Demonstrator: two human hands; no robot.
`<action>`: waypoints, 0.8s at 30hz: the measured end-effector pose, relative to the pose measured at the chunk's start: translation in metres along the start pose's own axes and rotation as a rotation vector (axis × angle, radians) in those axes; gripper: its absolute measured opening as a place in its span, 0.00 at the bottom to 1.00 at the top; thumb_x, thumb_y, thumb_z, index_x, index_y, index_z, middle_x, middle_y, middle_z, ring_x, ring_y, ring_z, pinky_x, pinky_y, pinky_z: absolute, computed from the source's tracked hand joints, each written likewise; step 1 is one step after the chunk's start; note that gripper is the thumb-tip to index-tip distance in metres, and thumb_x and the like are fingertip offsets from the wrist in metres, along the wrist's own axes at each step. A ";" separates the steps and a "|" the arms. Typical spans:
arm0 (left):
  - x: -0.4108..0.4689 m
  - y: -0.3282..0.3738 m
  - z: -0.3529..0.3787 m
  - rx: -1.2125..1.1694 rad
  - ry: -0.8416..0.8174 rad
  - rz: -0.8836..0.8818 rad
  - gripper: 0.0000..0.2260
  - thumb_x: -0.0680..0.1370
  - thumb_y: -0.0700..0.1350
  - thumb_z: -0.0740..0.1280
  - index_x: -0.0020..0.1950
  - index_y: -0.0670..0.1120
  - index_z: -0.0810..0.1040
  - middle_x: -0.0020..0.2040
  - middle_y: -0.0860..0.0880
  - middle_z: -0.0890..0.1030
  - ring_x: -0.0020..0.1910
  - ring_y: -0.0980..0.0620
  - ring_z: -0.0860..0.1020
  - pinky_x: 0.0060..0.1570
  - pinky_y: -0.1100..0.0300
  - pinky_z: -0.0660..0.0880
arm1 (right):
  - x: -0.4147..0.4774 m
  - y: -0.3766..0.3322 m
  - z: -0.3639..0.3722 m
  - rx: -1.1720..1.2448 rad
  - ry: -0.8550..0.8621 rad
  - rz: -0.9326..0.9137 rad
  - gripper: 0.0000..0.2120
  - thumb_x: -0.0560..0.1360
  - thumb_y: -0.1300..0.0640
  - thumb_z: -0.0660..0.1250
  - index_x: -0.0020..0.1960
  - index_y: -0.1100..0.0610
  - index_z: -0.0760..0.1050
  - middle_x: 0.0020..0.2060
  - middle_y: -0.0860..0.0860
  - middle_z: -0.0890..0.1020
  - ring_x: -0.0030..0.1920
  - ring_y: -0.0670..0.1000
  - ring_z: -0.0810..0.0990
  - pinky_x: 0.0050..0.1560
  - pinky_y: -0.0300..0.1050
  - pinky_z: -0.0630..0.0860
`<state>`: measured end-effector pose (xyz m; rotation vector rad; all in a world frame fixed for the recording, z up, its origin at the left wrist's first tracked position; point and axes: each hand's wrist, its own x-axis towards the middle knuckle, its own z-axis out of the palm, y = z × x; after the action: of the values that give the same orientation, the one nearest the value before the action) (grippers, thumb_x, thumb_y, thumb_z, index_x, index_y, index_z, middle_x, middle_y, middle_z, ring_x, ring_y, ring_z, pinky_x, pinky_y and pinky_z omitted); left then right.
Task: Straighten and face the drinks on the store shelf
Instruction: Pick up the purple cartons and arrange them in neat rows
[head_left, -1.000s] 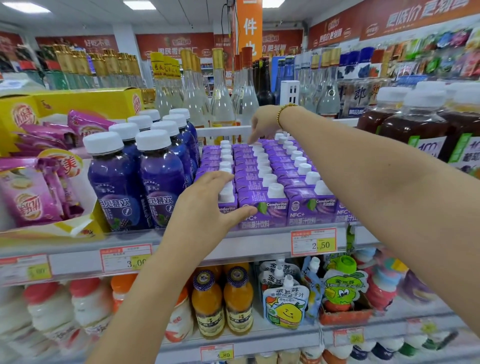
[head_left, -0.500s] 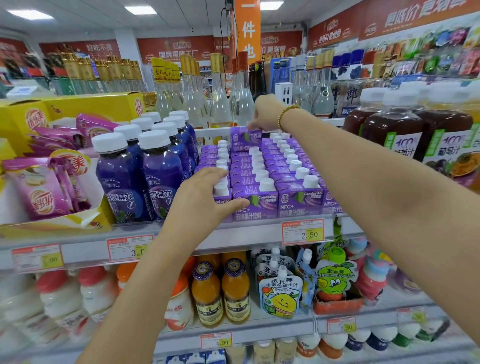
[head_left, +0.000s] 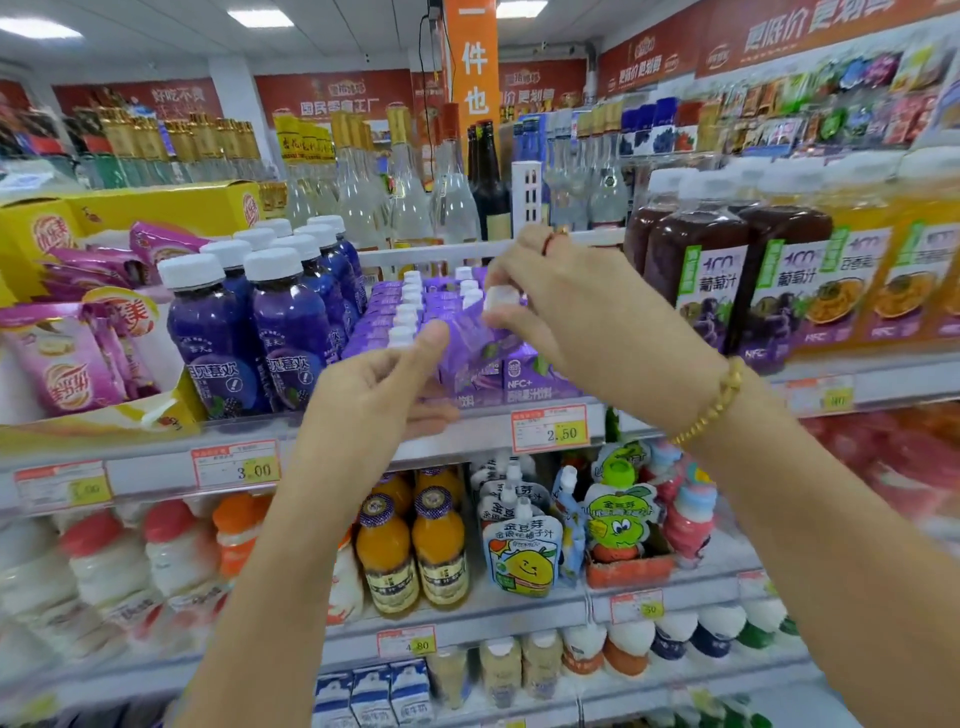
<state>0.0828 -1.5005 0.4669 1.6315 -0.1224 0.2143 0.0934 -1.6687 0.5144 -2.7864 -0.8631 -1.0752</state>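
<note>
The right hand (head_left: 566, 306), drawn forward from the shelf's (head_left: 483, 422) back edge, is pinching the white cap (head_left: 501, 300) of a small purple cardboard juice carton (head_left: 470, 353), tilted near the front edge, while the left hand (head_left: 374, 395) is touching it, grasp unclear, probably refilling the facing row.

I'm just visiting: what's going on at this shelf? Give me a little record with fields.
Place: store shelf, drinks section
Right hand: pinches the white cap of a tilted purple carton
Left hand: thumb against that carton, fingers curled beneath its front
Left of cartons: purple bottles, upright
Right of cartons: dark juice bottles
Price tag below: 2.50
</note>
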 end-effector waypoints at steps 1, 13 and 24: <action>-0.005 -0.003 0.004 -0.003 -0.028 -0.008 0.17 0.64 0.60 0.67 0.43 0.49 0.79 0.34 0.52 0.84 0.34 0.51 0.84 0.35 0.63 0.80 | -0.010 -0.005 -0.002 0.001 0.040 -0.028 0.12 0.78 0.53 0.58 0.51 0.61 0.75 0.48 0.56 0.76 0.45 0.55 0.74 0.39 0.48 0.73; -0.041 -0.039 0.002 0.002 -0.260 -0.158 0.18 0.60 0.60 0.69 0.34 0.45 0.84 0.32 0.42 0.82 0.30 0.52 0.80 0.33 0.64 0.78 | -0.078 0.001 0.026 0.771 -0.163 0.210 0.16 0.69 0.58 0.75 0.55 0.53 0.77 0.46 0.45 0.78 0.43 0.42 0.77 0.42 0.34 0.75; -0.048 -0.051 -0.025 -0.234 -0.317 -0.074 0.10 0.66 0.52 0.72 0.33 0.45 0.84 0.28 0.49 0.79 0.25 0.57 0.74 0.25 0.68 0.72 | -0.088 -0.032 0.038 1.628 -0.289 0.741 0.10 0.70 0.52 0.68 0.41 0.60 0.76 0.29 0.55 0.75 0.26 0.48 0.73 0.25 0.34 0.71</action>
<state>0.0451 -1.4748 0.4087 1.4239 -0.3166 -0.1140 0.0468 -1.6755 0.4252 -1.4895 -0.2857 0.2224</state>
